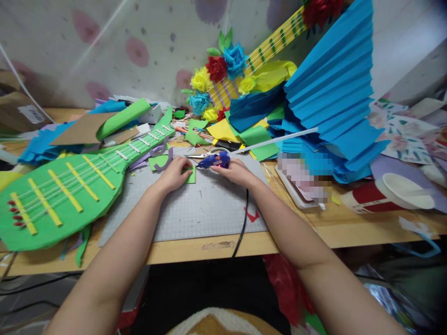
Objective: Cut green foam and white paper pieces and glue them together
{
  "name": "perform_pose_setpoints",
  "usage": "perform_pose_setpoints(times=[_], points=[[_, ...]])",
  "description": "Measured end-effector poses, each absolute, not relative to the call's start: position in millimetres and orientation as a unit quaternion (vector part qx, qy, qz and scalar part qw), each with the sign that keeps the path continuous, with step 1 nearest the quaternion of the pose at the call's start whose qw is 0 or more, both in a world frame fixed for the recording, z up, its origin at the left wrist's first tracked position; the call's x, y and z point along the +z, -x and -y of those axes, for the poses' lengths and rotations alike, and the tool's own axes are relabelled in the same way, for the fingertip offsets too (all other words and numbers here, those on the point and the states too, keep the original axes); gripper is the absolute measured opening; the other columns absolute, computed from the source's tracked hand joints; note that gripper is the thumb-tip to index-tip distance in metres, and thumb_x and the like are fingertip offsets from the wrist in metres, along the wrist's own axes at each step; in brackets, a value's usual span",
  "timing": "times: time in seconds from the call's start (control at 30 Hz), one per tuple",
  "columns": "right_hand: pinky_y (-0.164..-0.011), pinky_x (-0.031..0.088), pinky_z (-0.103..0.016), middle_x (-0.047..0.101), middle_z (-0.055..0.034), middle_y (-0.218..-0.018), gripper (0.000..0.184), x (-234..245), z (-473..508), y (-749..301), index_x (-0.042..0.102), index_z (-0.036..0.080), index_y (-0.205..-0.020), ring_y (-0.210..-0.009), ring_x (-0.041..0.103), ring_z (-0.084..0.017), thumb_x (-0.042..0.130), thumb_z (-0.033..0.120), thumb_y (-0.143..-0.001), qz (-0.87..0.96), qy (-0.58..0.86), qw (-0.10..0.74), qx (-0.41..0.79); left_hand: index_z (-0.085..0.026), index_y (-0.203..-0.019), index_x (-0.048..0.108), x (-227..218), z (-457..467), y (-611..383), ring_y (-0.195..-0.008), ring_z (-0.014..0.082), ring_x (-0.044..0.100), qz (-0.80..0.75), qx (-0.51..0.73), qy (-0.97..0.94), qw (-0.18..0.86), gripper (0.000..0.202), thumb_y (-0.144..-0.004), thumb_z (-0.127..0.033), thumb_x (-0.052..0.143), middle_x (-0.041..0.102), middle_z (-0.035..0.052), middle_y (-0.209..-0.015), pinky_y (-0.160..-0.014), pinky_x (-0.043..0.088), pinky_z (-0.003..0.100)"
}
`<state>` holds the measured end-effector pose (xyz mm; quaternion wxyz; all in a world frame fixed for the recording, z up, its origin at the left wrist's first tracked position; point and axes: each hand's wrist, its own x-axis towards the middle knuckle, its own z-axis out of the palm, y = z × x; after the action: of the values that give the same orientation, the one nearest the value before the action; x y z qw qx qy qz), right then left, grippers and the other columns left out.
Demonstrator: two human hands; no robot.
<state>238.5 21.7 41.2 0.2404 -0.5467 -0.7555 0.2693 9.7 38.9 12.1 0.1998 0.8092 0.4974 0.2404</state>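
My right hand [237, 171] is wrapped round a blue hot glue gun [214, 161], its nozzle pointing left. A long white glue stick [279, 140] sticks out behind the gun. My left hand [175, 175] has its fingers closed on the edge of a small green paper piece [191, 177], close to the nozzle. Just behind the hands lies a pair of scissors [200, 156], partly hidden by the gun. A purple curled strip [166, 160] rests by the left hand. Both hands are over a grey cutting mat [195, 214].
A green paper lute [70, 186] lies at left. Behind stands a yellow paper instrument neck [275, 42] with paper flowers [216, 69]. Blue pleated paper [335, 93] rises at right, near a paper cup [387, 193]. The gun's black cord [243, 228] hangs over the table edge.
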Motion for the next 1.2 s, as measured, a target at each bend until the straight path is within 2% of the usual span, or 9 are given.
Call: perform_pose_setpoints(times=[0.27, 0.4, 0.57, 0.7, 0.83, 0.93, 1.03, 1.2], points=[[-0.081, 0.045, -0.030, 0.069, -0.0043, -0.099, 0.034, 34, -23, -238, 0.069, 0.022, -0.098, -0.093, 0.062, -0.019, 0.056, 0.047, -0.077, 0.747, 0.549, 0.282, 0.249, -0.018, -0.079, 0.053, 13, -38, -17, -0.081, 0.0178, 0.050, -0.524, 0.245, -0.795, 0.183, 0.007, -0.074, -0.023, 0.052, 0.050, 0.0043, -0.083, -0.076, 0.042, 0.032], [-0.079, 0.046, -0.031, 0.070, -0.0054, -0.095, 0.035, 34, -21, -243, 0.069, 0.020, -0.097, -0.092, 0.063, -0.021, 0.057, 0.046, -0.077, 0.719, 0.566, 0.319, 0.247, -0.018, -0.074, 0.052, 15, -39, -26, -0.079, 0.0192, 0.051, -0.571, 0.231, -0.772, 0.158, 0.007, -0.075, -0.025, 0.052, 0.051, 0.0048, -0.081, -0.073, 0.042, 0.033], [-0.075, 0.046, -0.030, 0.070, -0.0056, -0.090, 0.037, 35, -19, -247, 0.069, 0.018, -0.095, -0.086, 0.063, -0.021, 0.058, 0.048, -0.074, 0.708, 0.565, 0.353, 0.232, -0.019, -0.074, 0.052, 17, -38, -40, -0.082, 0.0218, 0.052, -0.626, 0.212, -0.741, 0.120, 0.008, -0.074, -0.026, 0.051, 0.053, 0.0066, -0.083, -0.077, 0.041, 0.035], [-0.074, 0.046, -0.030, 0.070, -0.0058, -0.089, 0.039, 35, -19, -249, 0.069, 0.017, -0.095, -0.085, 0.063, -0.021, 0.058, 0.049, -0.074, 0.705, 0.564, 0.367, 0.227, -0.018, -0.075, 0.054, 17, -39, -41, -0.083, 0.0221, 0.052, -0.630, 0.212, -0.736, 0.128, 0.008, -0.074, -0.025, 0.051, 0.054, 0.0069, -0.083, -0.078, 0.042, 0.036], [-0.072, 0.046, -0.030, 0.070, -0.0061, -0.083, 0.041, 35, -19, -253, 0.070, 0.016, -0.090, -0.083, 0.064, -0.022, 0.056, 0.051, -0.074, 0.692, 0.576, 0.375, 0.219, -0.018, -0.082, 0.060, 13, -39, -28, -0.083, 0.0193, 0.053, -0.591, 0.242, -0.751, 0.167, 0.015, -0.078, -0.023, 0.047, 0.055, 0.0057, -0.085, -0.080, 0.043, 0.034], [-0.071, 0.046, -0.030, 0.070, -0.0054, -0.079, 0.039, 33, -21, -256, 0.070, 0.017, -0.086, -0.082, 0.064, -0.022, 0.056, 0.052, -0.073, 0.683, 0.579, 0.385, 0.221, -0.019, -0.094, 0.064, 10, -37, -16, -0.090, 0.0180, 0.052, -0.531, 0.249, -0.791, 0.175, 0.024, -0.080, -0.025, 0.046, 0.054, 0.0058, -0.093, -0.086, 0.042, 0.033], [-0.069, 0.047, -0.029, 0.068, -0.0052, -0.072, 0.038, 28, -23, -258, 0.069, 0.018, -0.081, -0.078, 0.064, -0.021, 0.055, 0.053, -0.074, 0.671, 0.578, 0.398, 0.240, -0.020, -0.106, 0.064, 8, -35, -8, -0.093, 0.0187, 0.051, -0.477, 0.222, -0.838, 0.142, 0.031, -0.081, -0.028, 0.047, 0.051, 0.0069, -0.096, -0.089, 0.041, 0.034], [-0.065, 0.047, -0.029, 0.064, -0.0045, -0.059, 0.041, 24, -26, -260, 0.064, 0.018, -0.066, -0.069, 0.063, -0.020, 0.053, 0.056, -0.073, 0.641, 0.600, 0.398, 0.266, -0.020, -0.111, 0.063, 7, -33, -8, -0.092, 0.0193, 0.049, -0.460, 0.194, -0.861, 0.098, 0.035, -0.084, -0.026, 0.041, 0.050, 0.0083, -0.096, -0.088, 0.041, 0.036]])
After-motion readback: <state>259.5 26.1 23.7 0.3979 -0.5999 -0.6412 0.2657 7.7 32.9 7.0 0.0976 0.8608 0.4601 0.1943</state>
